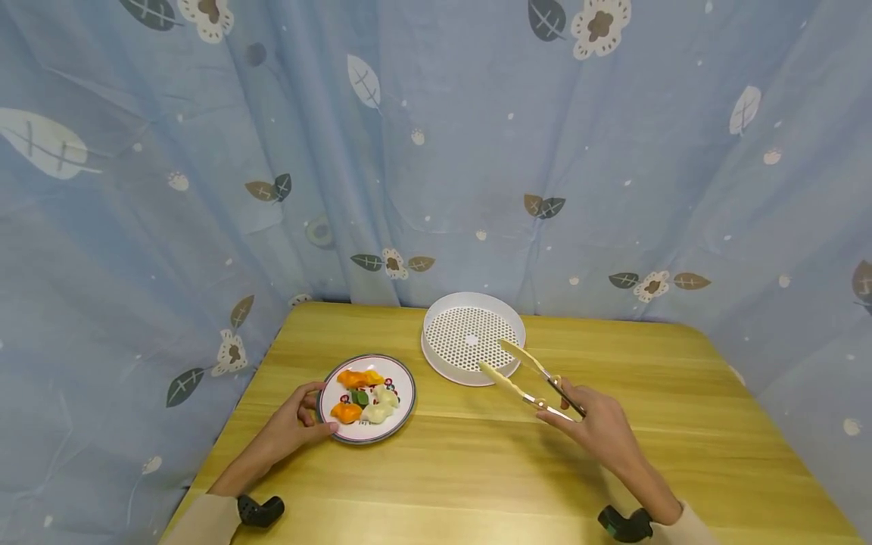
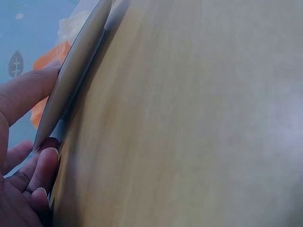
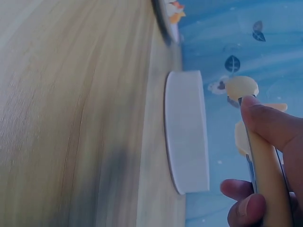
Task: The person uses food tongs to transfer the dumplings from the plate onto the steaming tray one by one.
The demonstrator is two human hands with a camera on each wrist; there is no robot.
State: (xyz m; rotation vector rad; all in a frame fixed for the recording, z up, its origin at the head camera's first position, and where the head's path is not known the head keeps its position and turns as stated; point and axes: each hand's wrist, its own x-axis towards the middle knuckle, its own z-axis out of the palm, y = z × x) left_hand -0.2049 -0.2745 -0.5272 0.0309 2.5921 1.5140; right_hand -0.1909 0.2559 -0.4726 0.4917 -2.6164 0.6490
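My left hand [image 1: 289, 424] grips the left edge of a round white plate [image 1: 378, 434] with a dark rim, thumb over the rim. In the left wrist view, fingers curl below the tilted-looking plate [image 2: 78, 66]. On it lie several dumplings [image 1: 347, 412], orange, yellow and cream, and a small green piece [image 1: 359, 397]. My right hand [image 1: 602, 428] holds tongs [image 1: 506, 381] with cream tips spread apart and nothing between them. Those tips hang over the near right side of a round white perforated steamer tray [image 1: 458, 333]. The right wrist view shows my thumb along the tongs' handle [image 3: 267, 175].
Both plate and tray stand on a wooden table [image 1: 436, 477], the tray farther back and right of the plate. A blue patterned curtain [image 1: 463, 151] hangs behind the table's back edge and along both sides.
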